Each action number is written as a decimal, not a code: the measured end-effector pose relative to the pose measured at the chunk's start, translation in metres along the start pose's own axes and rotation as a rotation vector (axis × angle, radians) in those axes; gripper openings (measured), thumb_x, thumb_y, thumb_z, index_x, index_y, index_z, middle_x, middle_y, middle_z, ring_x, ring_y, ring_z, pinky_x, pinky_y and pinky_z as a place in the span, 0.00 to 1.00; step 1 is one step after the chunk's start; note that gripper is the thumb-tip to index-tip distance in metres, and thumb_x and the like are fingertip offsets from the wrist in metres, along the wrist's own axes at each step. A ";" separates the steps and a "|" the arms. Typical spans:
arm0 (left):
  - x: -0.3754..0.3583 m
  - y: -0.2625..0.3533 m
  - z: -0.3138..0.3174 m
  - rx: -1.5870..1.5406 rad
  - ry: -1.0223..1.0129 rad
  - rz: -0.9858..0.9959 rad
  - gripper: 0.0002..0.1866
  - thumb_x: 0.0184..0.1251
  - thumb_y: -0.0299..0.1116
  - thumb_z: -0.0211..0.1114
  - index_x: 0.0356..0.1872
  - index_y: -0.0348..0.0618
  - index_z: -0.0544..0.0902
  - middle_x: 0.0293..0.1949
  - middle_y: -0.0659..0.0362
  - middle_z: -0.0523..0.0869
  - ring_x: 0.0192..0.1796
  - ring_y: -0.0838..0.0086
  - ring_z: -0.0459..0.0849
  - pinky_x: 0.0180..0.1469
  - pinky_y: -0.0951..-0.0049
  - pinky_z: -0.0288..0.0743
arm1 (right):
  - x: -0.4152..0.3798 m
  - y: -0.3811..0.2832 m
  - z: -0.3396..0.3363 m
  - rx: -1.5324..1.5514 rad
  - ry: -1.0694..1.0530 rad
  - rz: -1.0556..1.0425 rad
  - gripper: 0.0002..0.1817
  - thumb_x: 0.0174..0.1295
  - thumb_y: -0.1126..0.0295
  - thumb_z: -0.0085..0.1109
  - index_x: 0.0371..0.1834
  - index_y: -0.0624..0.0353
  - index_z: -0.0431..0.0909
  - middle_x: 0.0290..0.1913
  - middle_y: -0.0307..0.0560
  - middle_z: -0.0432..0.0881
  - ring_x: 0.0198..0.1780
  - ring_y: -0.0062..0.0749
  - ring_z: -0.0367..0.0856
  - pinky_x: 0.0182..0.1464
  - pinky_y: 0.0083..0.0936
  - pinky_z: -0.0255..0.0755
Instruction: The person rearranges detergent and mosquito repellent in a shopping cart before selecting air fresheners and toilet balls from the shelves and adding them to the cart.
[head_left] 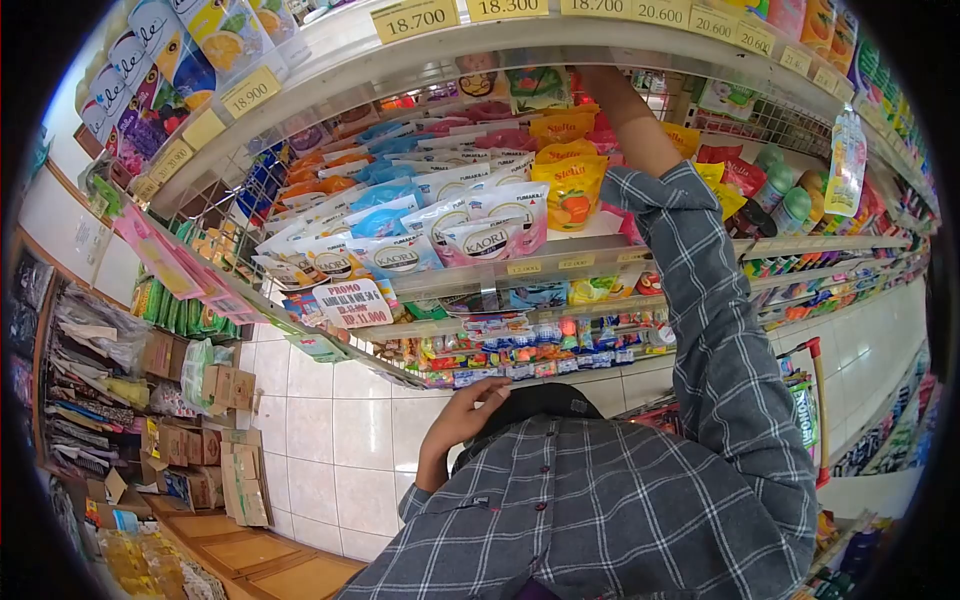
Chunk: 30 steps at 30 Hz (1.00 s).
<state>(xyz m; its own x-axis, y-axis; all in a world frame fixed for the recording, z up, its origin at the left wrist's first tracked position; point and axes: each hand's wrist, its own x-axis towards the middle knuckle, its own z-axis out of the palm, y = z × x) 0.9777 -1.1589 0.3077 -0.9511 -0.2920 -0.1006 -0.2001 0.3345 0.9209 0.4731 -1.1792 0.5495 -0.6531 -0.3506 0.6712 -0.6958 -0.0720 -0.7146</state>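
My right hand (598, 80) reaches to the back of the shelf, up under the rail above. Its fingers are hidden, so what it touches cannot be made out. Below that wrist stand yellow Stella pouches (570, 190) with an orange picture. A green picture pouch (538, 88) is close to the hand at the back. White Kaori pouches (490, 225) fill the shelf to the left in several rows. Down by my waist, my left hand (465, 412) has its fingers stretched out beside dark clothing (540, 402), and no item shows in it.
Price tags line the upper shelf rail (520, 30). A promo card (353, 303) hangs at the shelf's left corner. Lower shelves hold small packs (530, 340). Cardboard boxes (240, 475) stand at left on the tiled floor (340, 450). A red-handled cart or basket frame (820, 410) is at right.
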 end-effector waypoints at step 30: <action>-0.028 0.004 0.018 -0.097 0.241 0.061 0.17 0.71 0.38 0.61 0.53 0.37 0.80 0.44 0.52 0.86 0.45 0.67 0.84 0.47 0.70 0.75 | -0.022 -0.050 0.009 0.715 -0.228 0.224 0.25 0.68 0.51 0.53 0.62 0.54 0.72 0.56 0.45 0.78 0.54 0.35 0.75 0.57 0.31 0.70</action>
<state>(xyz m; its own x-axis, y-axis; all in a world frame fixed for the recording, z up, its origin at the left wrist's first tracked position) 0.9996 -1.1331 0.3072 -0.8748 -0.4830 0.0385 -0.1093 0.2742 0.9554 0.5246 -1.1760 0.5692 -0.6238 -0.6057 0.4940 -0.1423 -0.5335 -0.8337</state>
